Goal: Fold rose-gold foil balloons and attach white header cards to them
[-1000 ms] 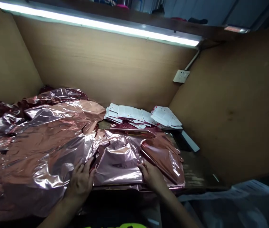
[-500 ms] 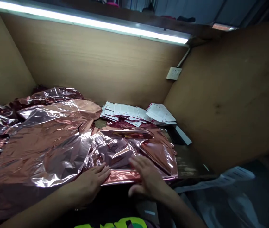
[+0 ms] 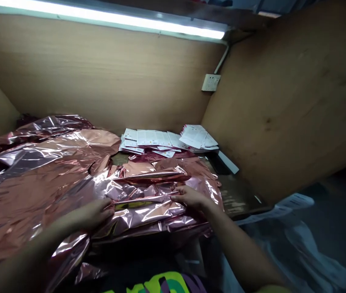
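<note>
I see the wooden booth walls (image 3: 114, 81) around the worktop (image 3: 237, 195). A big heap of rose-gold foil sheets (image 3: 32, 183) covers its left part. The folded foil piece (image 3: 142, 209) lies at the front middle, touching this heap. Behind it, by the back wall, is a pile of white cards (image 3: 160, 140). My left hand (image 3: 95, 211) pinches the piece's left end. My right hand (image 3: 191, 197) lies on its right end, and I cannot tell if it grips. The hands are well apart.

Foil pile (image 3: 38, 175) left; folded foil (image 3: 148, 207) centre; paper cards (image 3: 160, 140) behind it.
</note>
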`<action>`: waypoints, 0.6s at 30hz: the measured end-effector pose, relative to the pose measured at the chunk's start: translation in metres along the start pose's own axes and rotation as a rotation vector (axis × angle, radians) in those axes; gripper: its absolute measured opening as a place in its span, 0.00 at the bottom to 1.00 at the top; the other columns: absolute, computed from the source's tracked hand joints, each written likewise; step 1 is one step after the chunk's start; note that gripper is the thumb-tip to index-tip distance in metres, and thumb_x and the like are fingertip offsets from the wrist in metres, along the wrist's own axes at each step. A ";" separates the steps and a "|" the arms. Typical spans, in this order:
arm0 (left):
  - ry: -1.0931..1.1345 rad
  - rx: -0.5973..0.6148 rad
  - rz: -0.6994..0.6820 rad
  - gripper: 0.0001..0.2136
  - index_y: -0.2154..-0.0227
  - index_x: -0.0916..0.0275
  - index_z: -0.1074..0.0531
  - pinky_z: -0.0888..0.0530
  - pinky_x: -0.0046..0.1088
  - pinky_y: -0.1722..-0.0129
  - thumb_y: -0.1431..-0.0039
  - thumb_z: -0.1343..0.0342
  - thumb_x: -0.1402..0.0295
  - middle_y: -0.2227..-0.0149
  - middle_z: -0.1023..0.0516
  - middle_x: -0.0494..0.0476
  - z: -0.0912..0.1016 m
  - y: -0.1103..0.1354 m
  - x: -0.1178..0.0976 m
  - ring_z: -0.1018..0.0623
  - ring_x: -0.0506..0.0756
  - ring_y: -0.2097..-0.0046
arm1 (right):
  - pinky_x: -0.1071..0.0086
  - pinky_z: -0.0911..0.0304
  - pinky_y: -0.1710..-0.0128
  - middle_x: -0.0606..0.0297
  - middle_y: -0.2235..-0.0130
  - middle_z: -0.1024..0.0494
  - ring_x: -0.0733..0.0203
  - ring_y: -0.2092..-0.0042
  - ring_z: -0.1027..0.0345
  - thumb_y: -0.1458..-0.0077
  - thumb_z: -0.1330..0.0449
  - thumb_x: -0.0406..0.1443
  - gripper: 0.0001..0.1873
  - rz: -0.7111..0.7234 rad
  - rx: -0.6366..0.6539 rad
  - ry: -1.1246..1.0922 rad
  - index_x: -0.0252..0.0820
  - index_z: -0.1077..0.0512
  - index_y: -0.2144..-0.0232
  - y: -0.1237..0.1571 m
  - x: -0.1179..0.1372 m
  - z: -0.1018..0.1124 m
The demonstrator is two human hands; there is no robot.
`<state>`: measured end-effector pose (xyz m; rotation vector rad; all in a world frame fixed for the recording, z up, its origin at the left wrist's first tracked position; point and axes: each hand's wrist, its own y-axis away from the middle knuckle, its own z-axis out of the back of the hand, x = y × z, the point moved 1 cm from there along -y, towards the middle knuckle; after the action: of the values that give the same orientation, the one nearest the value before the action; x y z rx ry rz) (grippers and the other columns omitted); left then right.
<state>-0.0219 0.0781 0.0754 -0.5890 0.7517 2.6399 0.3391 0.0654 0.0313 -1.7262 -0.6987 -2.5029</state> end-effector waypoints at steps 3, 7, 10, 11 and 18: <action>-0.413 -0.277 -0.174 0.31 0.42 0.58 0.35 0.40 0.55 0.40 0.50 0.44 0.58 0.36 0.39 0.67 -0.021 0.019 -0.018 0.38 0.72 0.37 | 0.70 0.36 0.66 0.63 0.69 0.22 0.62 0.67 0.30 0.50 0.35 0.41 0.12 -0.037 -0.029 0.027 0.37 0.26 0.68 -0.001 0.003 -0.002; -0.599 -0.100 -0.396 0.43 0.33 0.55 0.53 0.56 0.54 0.34 0.55 0.46 0.71 0.29 0.60 0.59 -0.045 0.021 -0.035 0.57 0.67 0.30 | 0.71 0.36 0.71 0.65 0.73 0.24 0.63 0.72 0.32 0.46 0.39 0.37 0.08 -0.104 -0.067 0.127 0.37 0.28 0.69 -0.001 0.009 0.002; -0.525 0.007 -0.410 0.42 0.32 0.56 0.60 0.48 0.51 0.35 0.48 0.46 0.69 0.30 0.61 0.61 -0.045 0.009 -0.032 0.57 0.66 0.31 | 0.67 0.35 0.69 0.61 0.71 0.23 0.58 0.69 0.30 0.45 0.39 0.38 0.09 -0.138 -0.124 0.233 0.36 0.28 0.69 0.007 0.018 -0.002; -0.497 0.019 -0.427 0.40 0.32 0.54 0.60 0.47 0.53 0.36 0.45 0.47 0.67 0.30 0.61 0.60 -0.044 0.005 -0.030 0.57 0.66 0.31 | 0.65 0.34 0.65 0.57 0.67 0.22 0.55 0.65 0.29 0.44 0.40 0.39 0.10 -0.130 -0.179 0.278 0.36 0.27 0.66 0.013 0.022 -0.006; -0.405 -0.028 -0.481 0.26 0.34 0.50 0.49 0.39 0.52 0.38 0.33 0.56 0.57 0.33 0.48 0.60 -0.040 -0.001 -0.017 0.45 0.65 0.33 | 0.59 0.43 0.45 0.55 0.47 0.27 0.49 0.45 0.37 0.53 0.31 0.46 0.29 0.613 -0.058 0.960 0.44 0.29 0.50 0.048 0.046 -0.046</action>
<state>0.0049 0.0532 0.0518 -0.1920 0.3906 2.2162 0.2934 0.0160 0.0758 -0.4361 -0.0025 -2.4335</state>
